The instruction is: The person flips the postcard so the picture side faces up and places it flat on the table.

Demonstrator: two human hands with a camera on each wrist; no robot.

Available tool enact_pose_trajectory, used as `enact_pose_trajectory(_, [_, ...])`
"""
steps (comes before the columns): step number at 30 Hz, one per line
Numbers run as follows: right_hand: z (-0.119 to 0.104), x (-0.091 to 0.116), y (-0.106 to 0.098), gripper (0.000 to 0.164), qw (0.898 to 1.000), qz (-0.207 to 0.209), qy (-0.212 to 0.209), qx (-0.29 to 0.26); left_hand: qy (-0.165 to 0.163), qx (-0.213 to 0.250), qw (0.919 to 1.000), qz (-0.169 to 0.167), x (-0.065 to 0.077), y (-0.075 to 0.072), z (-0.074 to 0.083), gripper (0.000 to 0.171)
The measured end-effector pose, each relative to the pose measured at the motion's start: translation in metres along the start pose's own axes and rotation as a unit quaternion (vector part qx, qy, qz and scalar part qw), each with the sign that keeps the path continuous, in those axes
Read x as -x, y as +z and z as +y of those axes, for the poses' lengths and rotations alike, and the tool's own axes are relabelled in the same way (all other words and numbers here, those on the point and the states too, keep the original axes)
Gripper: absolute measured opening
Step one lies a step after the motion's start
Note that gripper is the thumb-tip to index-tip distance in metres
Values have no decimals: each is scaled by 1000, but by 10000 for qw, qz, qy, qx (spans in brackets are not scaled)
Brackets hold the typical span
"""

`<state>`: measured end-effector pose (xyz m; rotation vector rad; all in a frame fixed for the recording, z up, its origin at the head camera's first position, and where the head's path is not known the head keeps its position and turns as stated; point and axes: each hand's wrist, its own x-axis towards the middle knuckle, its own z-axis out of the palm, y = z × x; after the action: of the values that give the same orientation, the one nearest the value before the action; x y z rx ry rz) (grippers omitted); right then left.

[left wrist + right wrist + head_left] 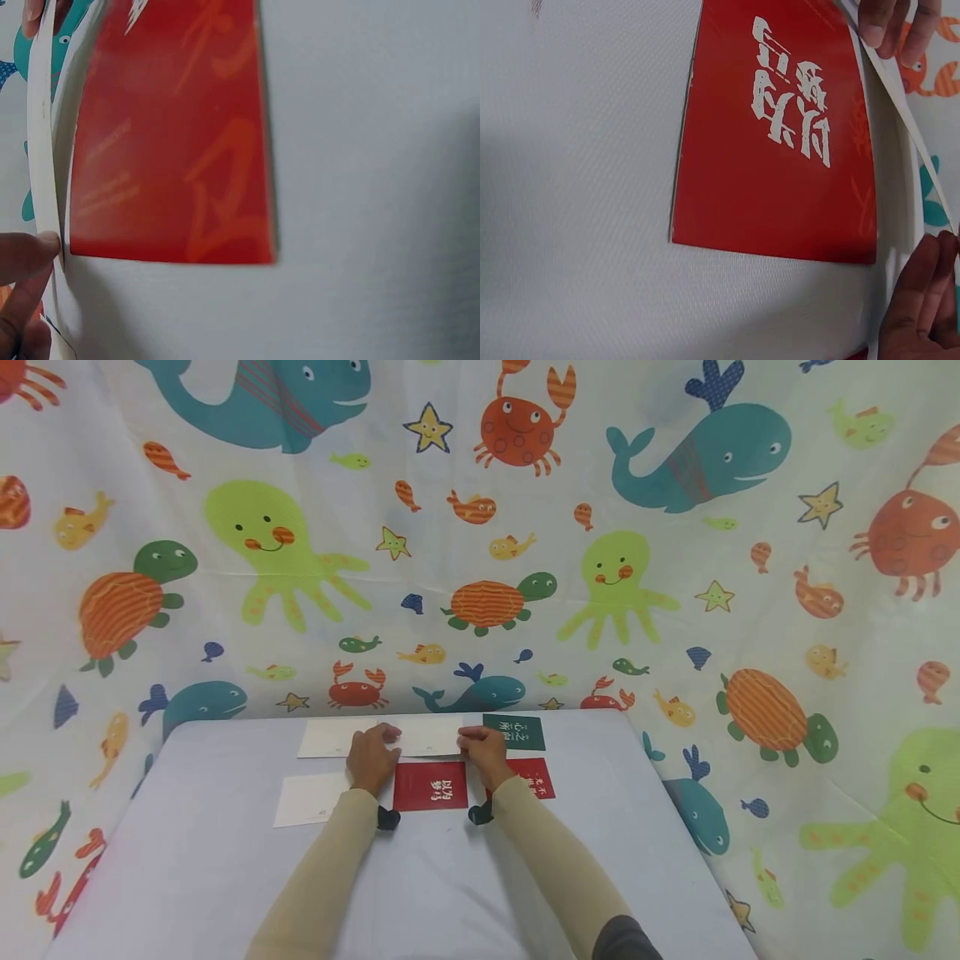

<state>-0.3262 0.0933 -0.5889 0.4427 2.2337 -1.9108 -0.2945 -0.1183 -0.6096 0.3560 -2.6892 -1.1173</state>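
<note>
- Head view: middle white card (430, 737) in the back row, near the table's far edge. Left hand (372, 760) at its left end, right hand (486, 755) at its right end; fingertips of both bent in, pinching the card's ends.
- Back row, left: another white card (326, 739); the left hand covers part of the stretch between the two. Right: green card (521, 733) with white characters, just past the right hand.
- Near row: red card (430, 786) squarely between the forearms, just in front of the held card. Front white card (303, 799) to its left, partly behind the left forearm; second red card (534, 777) to its right, partly under the right arm.
- Room: white tabletop (202, 827) runs broad to the left of the cards, to the right, and from the near row toward the wearer. Tightest at the back, where sea-animal curtain (487, 552) rises beyond the edge.
- Left wrist view: held card nearly edge-on, a thin bowed strip; left thumb and fingers pinch its lower end. Red card flat beside it, narrow gap between.
- Right wrist view: held card slants as a thin strip, right fingertips at its lower end, left ones at its upper. Sliver of red at the bottom border.
</note>
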Motion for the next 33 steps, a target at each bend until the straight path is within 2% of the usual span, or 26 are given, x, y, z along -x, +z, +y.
enact_pose_trajectory(7, [1, 1, -4, 17, 9999, -43, -105, 38, -25, 57, 9999, -114, 0, -2, -3, 24])
enact_pose_trajectory(12, [0, 3, -10, 17, 9999, -97, -11, 114, -135, 374, 9991, -155, -1, -7, -4, 22])
enact_pose_trajectory(18, [0, 4, -16, 19, 9996, -280, 40, 68, -282, 668, 9969, -310, -6, -13, -2, 25])
enact_pose_trajectory(22, [-1, 4, -18, 20, 9990, -442, 18, -5, -244, 679, 9968, -349, -8, -20, -1, 25])
enact_pose_trajectory(28, [-2, 1, -21, 20, 9974, -701, -124, -78, -217, 714, 9972, -92, -11, -23, -1, 25])
enact_pose_trajectory(33, [-2, -2, -22, 20, 9965, -796, -234, -59, -69, 671, 9976, 182, -14, -22, -2, 22])
